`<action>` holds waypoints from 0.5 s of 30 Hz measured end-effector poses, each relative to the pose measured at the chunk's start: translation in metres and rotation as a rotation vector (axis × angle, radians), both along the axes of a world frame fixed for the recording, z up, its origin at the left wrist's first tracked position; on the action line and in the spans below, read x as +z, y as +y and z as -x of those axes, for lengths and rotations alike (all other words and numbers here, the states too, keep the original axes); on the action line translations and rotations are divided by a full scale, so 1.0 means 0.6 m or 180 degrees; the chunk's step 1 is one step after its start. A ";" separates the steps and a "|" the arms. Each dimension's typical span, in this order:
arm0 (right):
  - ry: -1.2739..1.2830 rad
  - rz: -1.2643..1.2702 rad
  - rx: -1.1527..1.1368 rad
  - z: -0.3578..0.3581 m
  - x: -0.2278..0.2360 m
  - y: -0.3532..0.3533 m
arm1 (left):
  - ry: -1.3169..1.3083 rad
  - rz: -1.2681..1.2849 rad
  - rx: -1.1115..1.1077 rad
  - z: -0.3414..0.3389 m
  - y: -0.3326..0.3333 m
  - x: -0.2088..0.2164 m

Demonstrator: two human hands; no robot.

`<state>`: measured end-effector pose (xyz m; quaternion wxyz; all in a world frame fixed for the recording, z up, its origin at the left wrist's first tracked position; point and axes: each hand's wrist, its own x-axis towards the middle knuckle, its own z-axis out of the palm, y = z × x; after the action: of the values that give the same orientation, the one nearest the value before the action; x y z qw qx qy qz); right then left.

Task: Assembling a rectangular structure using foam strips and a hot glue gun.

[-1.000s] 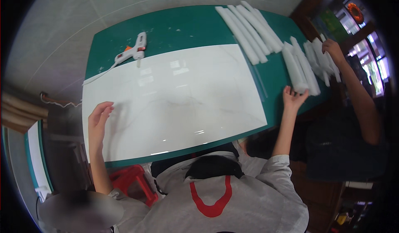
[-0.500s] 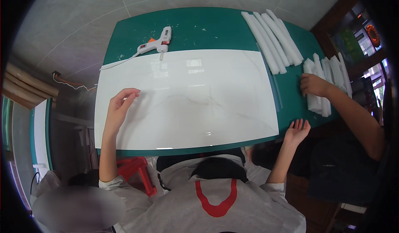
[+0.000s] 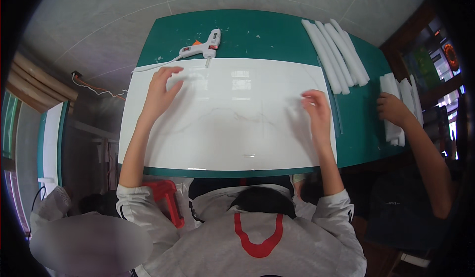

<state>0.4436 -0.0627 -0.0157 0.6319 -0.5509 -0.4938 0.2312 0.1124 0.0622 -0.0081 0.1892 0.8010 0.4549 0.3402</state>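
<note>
A glossy white board [image 3: 237,143] with faint marble veining lies flat on the green table. Over its left part reaches my left hand [image 3: 164,93], fingers apart and bent a little, holding nothing. My right hand [image 3: 318,113] hovers above the board's right part, also empty, with loosely curled, slightly blurred fingers. A white hot glue gun [image 3: 200,48] rests at the board's far edge, beyond my left hand; a stub of glue stick or nozzle points onto the board.
Several white foam strips [image 3: 336,59] lie at the far right of the green table [image 3: 267,37]. Another person's hand [image 3: 393,110] touches a second bundle of foam strips [image 3: 396,128] at the right. A red stool [image 3: 168,198] stands below the table's front edge.
My left hand has moved forward over the board. My right hand has come from beside the board's near right corner to above it. The view has shifted slightly.
</note>
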 end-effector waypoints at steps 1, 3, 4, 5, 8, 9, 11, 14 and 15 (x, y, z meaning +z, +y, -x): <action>-0.0361 0.0277 0.0321 -0.002 -0.004 0.018 | 0.0270 -0.0374 0.0059 0.001 0.018 -0.008; -0.0730 0.0543 0.0645 -0.009 -0.009 0.048 | 0.0409 -0.0614 0.0178 0.001 0.059 -0.027; -0.1096 0.0797 0.0742 -0.013 -0.007 0.059 | 0.0544 -0.0850 0.0289 0.001 0.078 -0.036; -0.1463 0.1048 0.0835 -0.018 -0.008 0.067 | 0.0544 -0.0867 0.0307 0.001 0.095 -0.044; -0.1405 0.1237 0.1205 -0.042 -0.026 0.085 | 0.0966 -0.0930 0.0597 -0.005 0.142 -0.066; -0.1421 0.1213 0.1200 -0.047 -0.030 0.089 | 0.1099 -0.0721 0.0741 -0.008 0.153 -0.071; -0.1407 0.1341 0.1461 -0.052 -0.039 0.091 | 0.1210 -0.0532 0.0891 -0.009 0.169 -0.087; -0.1266 0.1277 0.1486 -0.053 -0.050 0.096 | 0.1360 -0.0508 0.1033 -0.010 0.191 -0.109; -0.1182 0.1291 0.1483 -0.058 -0.052 0.093 | 0.1292 -0.0454 0.0965 -0.018 0.194 -0.105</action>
<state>0.4782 -0.0067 -0.0469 0.3396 -0.5704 -0.6565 0.3582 0.1232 0.1787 -0.0712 -0.0161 0.7869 0.5731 0.2282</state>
